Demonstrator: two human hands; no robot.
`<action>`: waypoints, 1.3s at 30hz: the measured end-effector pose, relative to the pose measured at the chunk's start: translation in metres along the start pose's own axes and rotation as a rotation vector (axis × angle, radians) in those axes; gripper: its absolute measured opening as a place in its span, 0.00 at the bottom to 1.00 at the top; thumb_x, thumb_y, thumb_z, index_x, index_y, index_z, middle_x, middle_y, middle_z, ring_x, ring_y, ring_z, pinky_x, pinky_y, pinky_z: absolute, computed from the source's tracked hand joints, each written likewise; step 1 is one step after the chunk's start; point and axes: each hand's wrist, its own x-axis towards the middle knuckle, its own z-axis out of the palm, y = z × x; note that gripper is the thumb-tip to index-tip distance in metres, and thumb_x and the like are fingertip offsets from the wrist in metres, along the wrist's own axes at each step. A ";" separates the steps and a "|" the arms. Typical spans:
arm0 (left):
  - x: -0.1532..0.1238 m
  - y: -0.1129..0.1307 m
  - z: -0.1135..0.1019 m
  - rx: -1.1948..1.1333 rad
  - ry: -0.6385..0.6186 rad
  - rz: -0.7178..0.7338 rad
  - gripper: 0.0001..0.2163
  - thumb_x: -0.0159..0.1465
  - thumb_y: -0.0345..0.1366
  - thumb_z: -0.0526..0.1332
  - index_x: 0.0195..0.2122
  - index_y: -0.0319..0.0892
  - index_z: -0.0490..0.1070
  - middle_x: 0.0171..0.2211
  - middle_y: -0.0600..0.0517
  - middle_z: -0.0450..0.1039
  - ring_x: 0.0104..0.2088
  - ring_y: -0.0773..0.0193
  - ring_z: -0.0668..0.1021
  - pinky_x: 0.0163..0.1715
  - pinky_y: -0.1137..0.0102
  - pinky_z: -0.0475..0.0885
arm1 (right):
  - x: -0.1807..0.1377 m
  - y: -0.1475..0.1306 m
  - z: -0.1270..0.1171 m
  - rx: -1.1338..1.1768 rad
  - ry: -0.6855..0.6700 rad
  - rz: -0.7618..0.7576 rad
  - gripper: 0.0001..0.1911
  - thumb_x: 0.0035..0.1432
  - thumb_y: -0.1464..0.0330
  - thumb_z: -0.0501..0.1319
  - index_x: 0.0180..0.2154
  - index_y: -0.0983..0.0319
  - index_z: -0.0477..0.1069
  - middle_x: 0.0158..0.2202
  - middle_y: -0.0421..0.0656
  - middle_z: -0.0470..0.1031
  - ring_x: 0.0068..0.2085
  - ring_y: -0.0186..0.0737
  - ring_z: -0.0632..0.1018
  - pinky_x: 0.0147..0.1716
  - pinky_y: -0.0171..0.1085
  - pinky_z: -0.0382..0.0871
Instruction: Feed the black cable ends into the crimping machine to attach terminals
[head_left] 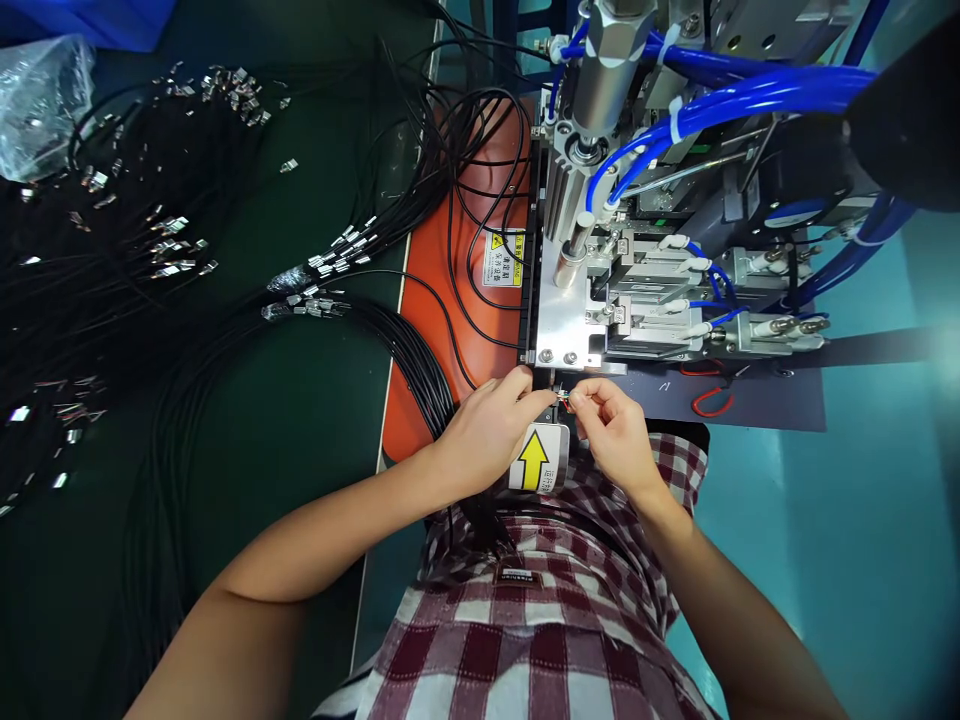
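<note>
A wire end (pixel 564 400) is pinched by the left hand (pixel 491 425) and right hand (pixel 611 428), both closed, at the machine plate's (pixel 570 335) near edge. Fingertips may be caught if the machine is cycled.

We see through one camera worn on the head, facing forward and steeply down, close above the left hand (pixel 491 425) and right hand (pixel 613 428) at frame centre. Our checked shirt (pixel 540 630) fills 6 o'clock, the machine (pixel 645 260) rises at 1 o'clock, and the bench (pixel 300 430) with cables (pixel 112 310) spreads toward 9 o'clock.
</note>
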 end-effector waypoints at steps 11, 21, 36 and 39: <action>0.000 0.002 0.000 0.039 -0.020 -0.014 0.15 0.68 0.27 0.47 0.47 0.40 0.71 0.37 0.47 0.66 0.37 0.61 0.73 0.38 0.67 0.73 | -0.001 -0.003 0.002 -0.010 0.011 0.027 0.12 0.61 0.58 0.58 0.31 0.59 0.65 0.24 0.37 0.65 0.22 0.33 0.65 0.21 0.35 0.56; 0.001 0.006 -0.004 0.168 -0.098 -0.019 0.14 0.67 0.28 0.50 0.49 0.40 0.70 0.38 0.47 0.66 0.35 0.60 0.72 0.37 0.67 0.71 | -0.004 -0.006 0.011 0.092 0.060 0.128 0.12 0.59 0.59 0.59 0.30 0.60 0.65 0.20 0.35 0.64 0.21 0.32 0.65 0.21 0.34 0.58; 0.002 0.007 -0.004 0.180 -0.142 -0.046 0.14 0.67 0.28 0.51 0.51 0.41 0.70 0.38 0.47 0.67 0.35 0.60 0.72 0.37 0.67 0.70 | -0.003 0.005 0.011 -0.158 0.175 -0.092 0.07 0.61 0.64 0.57 0.32 0.60 0.68 0.24 0.36 0.63 0.24 0.32 0.62 0.23 0.33 0.57; 0.001 0.006 -0.004 0.183 -0.121 -0.039 0.14 0.67 0.28 0.51 0.50 0.41 0.70 0.38 0.48 0.67 0.36 0.60 0.72 0.38 0.68 0.71 | -0.002 0.007 0.011 -0.129 0.167 -0.059 0.08 0.61 0.63 0.56 0.32 0.60 0.66 0.22 0.35 0.61 0.22 0.31 0.61 0.21 0.32 0.55</action>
